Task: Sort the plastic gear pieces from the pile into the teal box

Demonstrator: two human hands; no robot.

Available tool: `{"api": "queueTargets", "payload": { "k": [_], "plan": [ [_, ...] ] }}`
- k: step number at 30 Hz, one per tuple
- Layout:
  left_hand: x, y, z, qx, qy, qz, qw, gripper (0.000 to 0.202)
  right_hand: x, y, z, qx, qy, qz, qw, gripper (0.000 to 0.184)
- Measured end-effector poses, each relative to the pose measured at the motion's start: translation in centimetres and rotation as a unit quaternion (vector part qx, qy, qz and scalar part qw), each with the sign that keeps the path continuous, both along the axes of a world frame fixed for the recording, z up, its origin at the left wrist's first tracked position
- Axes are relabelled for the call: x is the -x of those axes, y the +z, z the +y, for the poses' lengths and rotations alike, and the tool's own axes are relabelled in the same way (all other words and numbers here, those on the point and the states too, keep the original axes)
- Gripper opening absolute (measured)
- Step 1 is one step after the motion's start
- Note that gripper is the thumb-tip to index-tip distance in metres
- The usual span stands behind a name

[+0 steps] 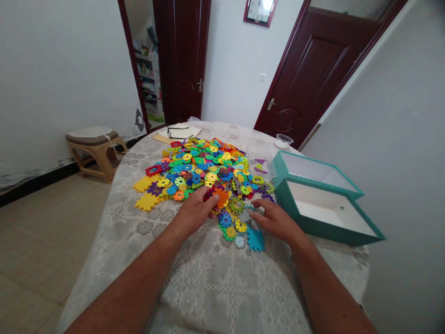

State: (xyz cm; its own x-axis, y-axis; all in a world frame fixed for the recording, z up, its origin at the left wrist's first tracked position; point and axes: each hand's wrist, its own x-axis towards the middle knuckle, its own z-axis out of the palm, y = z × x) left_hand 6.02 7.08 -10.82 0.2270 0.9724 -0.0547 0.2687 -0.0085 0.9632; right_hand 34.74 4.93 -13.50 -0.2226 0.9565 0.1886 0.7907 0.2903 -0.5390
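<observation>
Teal box halves (321,228), white inside, stand just right of both hands (193,213) (274,220).

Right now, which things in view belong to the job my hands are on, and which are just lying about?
Part of the job:
left hand, on an orange plastic piece
right hand
heap of interlocking plastic pieces
teal box halves

Lying about:
eyeglasses
paper sheet
plastic cup
stool
</observation>
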Motion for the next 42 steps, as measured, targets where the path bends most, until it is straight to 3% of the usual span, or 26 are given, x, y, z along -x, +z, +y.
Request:
{"api": "queueTargets", "payload": {
  "k": [5, 11, 16, 22, 26, 31, 38, 42],
  "plan": [
    [-0.1, -0.1, 0.0, -0.003, -0.011, -0.001, 1.000, 0.030, 0.5, -1.4, -0.1, 0.000, -0.020, -0.039, 0.999, 0.063],
    [-0.3, -0.4, 0.0, 0.002, -0.042, 0.010, 0.999, 0.030, 0.6, -0.7, 0.4, 0.084, -0.031, 0.002, 0.996, 0.034],
    [-0.2, -0.8, 0.0, 0.000, -0.058, 0.016, 0.998, 0.031, 0.1, -0.2, 0.8, 0.123, -0.005, 0.094, 0.988, 0.017],
    [-0.1, -0.8, 0.0, -0.011, -0.067, 0.007, 0.998, 0.032, 0.2, 0.6, 1.0, 0.103, -0.066, 0.220, 0.968, 0.019],
    [-0.1, -0.3, -0.2, -0.005, -0.062, 0.009, 0.998, 0.029, 0.5, 0.9, 0.9, 0.137, -0.050, 0.267, 0.953, 0.012],
    [-0.2, 0.3, -0.6, -0.005, -0.057, 0.011, 0.998, 0.027, 1.0, 0.3, 0.8, 0.132, -0.015, 0.271, 0.953, 0.012],
    [-0.2, 0.4, -0.6, -0.018, -0.051, 0.018, 0.998, 0.028, 2.2, -2.7, 1.9, 0.012, -0.065, 0.176, 0.982, 0.021],
    [-0.2, 0.6, -0.7, -0.011, -0.050, 0.019, 0.999, 0.028, 2.5, -2.9, 2.2, 0.013, -0.063, 0.133, 0.989, 0.028]
  ]
}}
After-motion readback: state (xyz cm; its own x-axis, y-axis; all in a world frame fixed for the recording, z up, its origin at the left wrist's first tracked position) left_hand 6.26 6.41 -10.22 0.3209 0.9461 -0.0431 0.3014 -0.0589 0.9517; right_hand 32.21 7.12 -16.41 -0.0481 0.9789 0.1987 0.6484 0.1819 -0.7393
